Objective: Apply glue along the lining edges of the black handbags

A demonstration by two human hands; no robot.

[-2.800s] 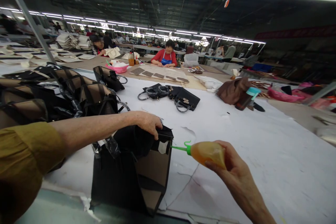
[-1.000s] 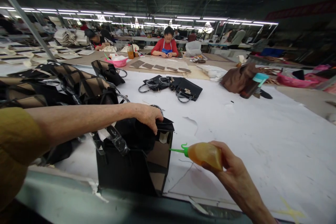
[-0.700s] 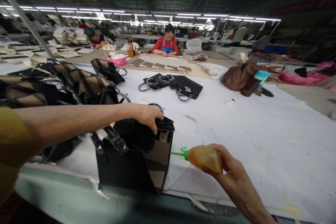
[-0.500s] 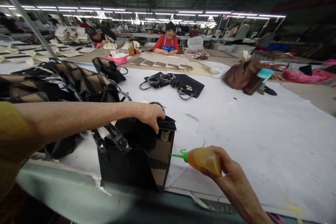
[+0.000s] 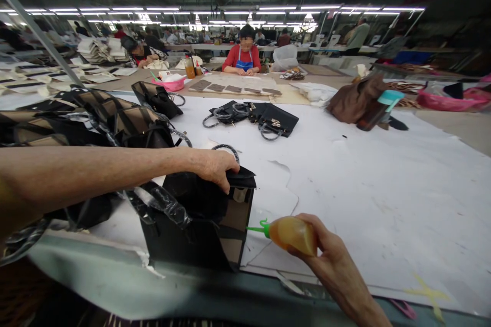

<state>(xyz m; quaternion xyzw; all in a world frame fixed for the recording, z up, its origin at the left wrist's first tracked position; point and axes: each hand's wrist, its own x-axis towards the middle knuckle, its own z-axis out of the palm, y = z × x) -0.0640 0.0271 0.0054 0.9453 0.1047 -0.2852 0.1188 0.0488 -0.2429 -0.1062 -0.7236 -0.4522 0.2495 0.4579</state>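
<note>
A black handbag [image 5: 180, 240] stands at the front edge of the table, its tan and black side panel facing right. My left hand [image 5: 218, 167] is closed on the bag's top edge, thumb toward me; some fingertips are hidden behind the edge. My right hand [image 5: 326, 245] grips a squeeze bottle [image 5: 293, 235] of amber liquid with a green nozzle. The bottle lies nearly level, and its nozzle tip points left, close to the bag's right side edge. Whether the tip touches the bag I cannot tell. Plastic-wrapped handles [image 5: 163, 204] hang over the bag's front.
More black and tan bags [image 5: 126, 117] crowd the left side. Small black bags [image 5: 278, 120] lie farther back on the white-covered table [image 5: 383, 204]. A brown bundle [image 5: 355, 97] and a dark bottle with a turquoise top [image 5: 378, 110] are at right. A person in red [image 5: 232, 56] sits opposite.
The bottle in my right hand has shifted slightly left and its nozzle sits a little nearer the bag's edge. My left hand keeps its hold; the view has moved slightly.
</note>
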